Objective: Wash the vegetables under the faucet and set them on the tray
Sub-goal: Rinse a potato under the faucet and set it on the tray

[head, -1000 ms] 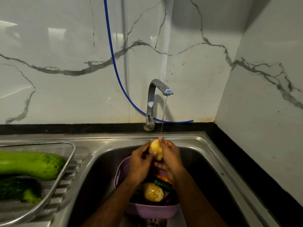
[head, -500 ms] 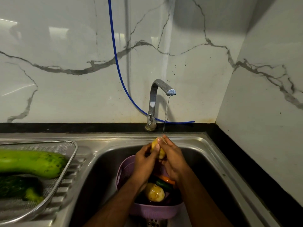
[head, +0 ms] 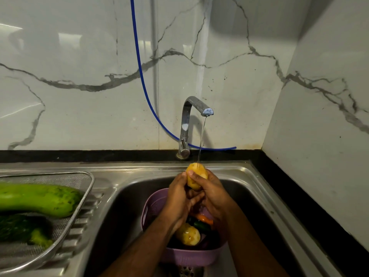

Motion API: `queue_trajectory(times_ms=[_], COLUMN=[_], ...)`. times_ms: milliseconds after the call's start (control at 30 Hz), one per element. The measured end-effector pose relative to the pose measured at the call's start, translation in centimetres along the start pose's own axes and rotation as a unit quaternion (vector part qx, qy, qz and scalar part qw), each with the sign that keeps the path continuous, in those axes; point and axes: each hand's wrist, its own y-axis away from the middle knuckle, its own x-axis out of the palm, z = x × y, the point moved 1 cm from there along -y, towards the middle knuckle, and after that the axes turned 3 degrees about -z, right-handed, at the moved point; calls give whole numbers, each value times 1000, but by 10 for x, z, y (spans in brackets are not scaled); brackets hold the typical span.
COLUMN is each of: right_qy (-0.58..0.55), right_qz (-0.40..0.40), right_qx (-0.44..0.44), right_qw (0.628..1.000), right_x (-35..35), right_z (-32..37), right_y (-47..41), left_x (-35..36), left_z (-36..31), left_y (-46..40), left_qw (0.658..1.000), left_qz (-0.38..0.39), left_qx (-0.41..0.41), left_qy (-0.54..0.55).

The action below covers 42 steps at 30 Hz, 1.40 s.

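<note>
Potato (head: pixel 196 173) (lower half behind fingers (head: pixel 194 177))

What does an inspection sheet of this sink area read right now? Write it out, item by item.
Surface: steel sink, drainboard at left.
Job's things: potato held under the faucet stream; second potato, a carrot and dark vegetables in the purple basket; green gourd and a dark green vegetable on the mesh tray.
Clutter: nothing seen.
Grippers: left hand and right hand both grip the potato.
Cables: blue hose down the wall, behind the faucet.
Surroundings: marble-pattern walls, black counter edge.
</note>
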Motion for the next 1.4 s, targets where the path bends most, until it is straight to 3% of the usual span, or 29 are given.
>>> queue_trajectory(times_ms=[133, 233, 333, 600, 733, 867, 967, 1167, 1400], right_qy=[-6, -89, -104, -19, -129, -187, -174, -126, -202], right_qz=[-18, 22, 35, -105, -23, 47, 32, -77, 36], right_qx=[-12, 5, 12, -24, 44, 45, 25, 31, 54], right_qw=[1000, 996, 994, 994, 990, 980, 984, 989, 977], right_x=[6, 8, 6, 18, 12, 5, 10, 18, 4], right_z=[-2, 5, 8, 9, 9, 8, 8, 4, 8], right_y=[1, 5, 8, 4, 6, 7, 8, -3, 3], left_x=[1, -2, -10, -9, -12, -14, -14, -15, -10], left_z=[-6, -9, -9, -3, -1, -2, -4, -3, -6], left_y=[0, -3, -7, -4, -8, -10, -11, -9, -9], left_qw=[998, 999, 999, 994, 998, 999, 1000, 997, 999], left_qz=[5, -21, -40, 0, -24, -24, -22, 1, -39], left_qx=[27, 21, 22, 66, 30, 14, 8, 26, -8], left_qy=[-56, -45, -21, -93, -45, -25, -19, -68, -30])
